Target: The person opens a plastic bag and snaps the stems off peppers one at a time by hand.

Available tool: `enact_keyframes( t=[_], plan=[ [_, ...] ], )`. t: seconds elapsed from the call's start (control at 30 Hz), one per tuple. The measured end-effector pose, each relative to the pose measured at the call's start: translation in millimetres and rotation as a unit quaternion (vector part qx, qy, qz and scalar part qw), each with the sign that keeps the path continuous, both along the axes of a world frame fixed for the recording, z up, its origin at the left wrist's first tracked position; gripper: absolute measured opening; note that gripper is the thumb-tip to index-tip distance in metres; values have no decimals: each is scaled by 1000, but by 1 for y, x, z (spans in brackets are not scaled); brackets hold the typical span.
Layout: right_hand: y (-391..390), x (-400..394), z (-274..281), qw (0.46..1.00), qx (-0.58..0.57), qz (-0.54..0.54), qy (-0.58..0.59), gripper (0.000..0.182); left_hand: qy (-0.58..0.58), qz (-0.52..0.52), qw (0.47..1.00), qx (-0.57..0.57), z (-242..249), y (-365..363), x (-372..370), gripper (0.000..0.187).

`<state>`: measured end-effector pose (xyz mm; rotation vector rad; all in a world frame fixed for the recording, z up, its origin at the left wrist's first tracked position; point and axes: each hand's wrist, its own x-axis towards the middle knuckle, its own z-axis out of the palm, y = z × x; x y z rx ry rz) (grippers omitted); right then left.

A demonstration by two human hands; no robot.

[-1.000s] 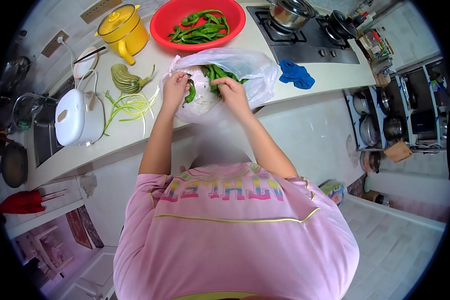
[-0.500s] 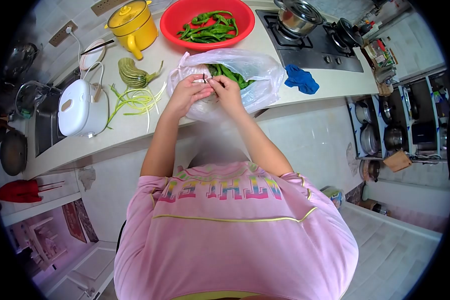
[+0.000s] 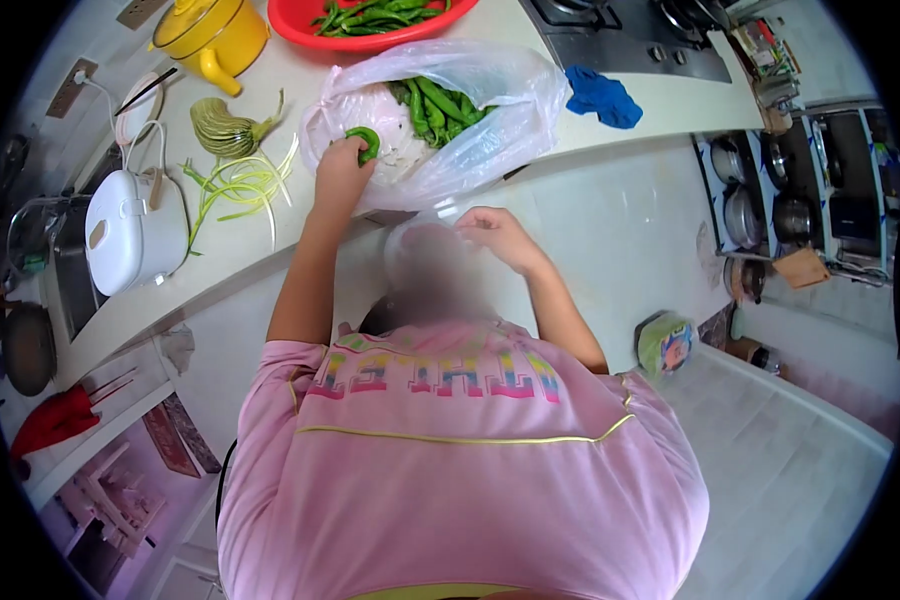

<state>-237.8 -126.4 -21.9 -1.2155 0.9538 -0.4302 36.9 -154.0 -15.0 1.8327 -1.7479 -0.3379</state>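
My left hand is closed on a curled green pepper, over the left side of a thin white plastic bag. Inside the bag lies a pile of green peppers. My right hand is out in front of the counter's edge, below the bag. Its fingers are bent but apart, and I see nothing in them. Just left of those fingers is a pale round shape, perhaps a bin, partly hidden by a blur.
A red basin holding green peppers stands behind the bag. To the left are a striped squash, green stalks, a white appliance and a yellow pot. A blue cloth lies near the stove.
My hands, together over the bag before, have separated. The right moved down and right past the counter's edge; the left moved slightly left with the pepper. The view has tilted downward.
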Motion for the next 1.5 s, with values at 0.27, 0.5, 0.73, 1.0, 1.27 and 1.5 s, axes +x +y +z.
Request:
enact_keyframes(
  t=[0.27, 0.5, 0.73, 1.0, 1.27, 1.5],
  plan=[
    [38, 43, -185, 955, -116, 49, 268, 29, 180, 27, 982, 51, 22, 12, -1, 22],
    [37, 52, -181, 922, -186, 73, 331, 20, 553, -11, 830, 75, 46, 28, 3, 21],
    [4, 46, -71, 895, -258, 191, 311, 23, 608, -7, 785, 114, 71, 40, -2, 15],
    [-25, 82, 109, 931, -351, -88, 36, 23, 638, -43, 756, 139, 74, 28, -10, 15],
    [-41, 101, 107, 965, -141, -181, -125, 13, 484, -46, 874, 4, 88, 18, -32, 22],
    [-52, 90, 116, 955, -97, -196, -200, 20, 300, -68, 949, -74, 99, 16, -38, 24]
  ],
)
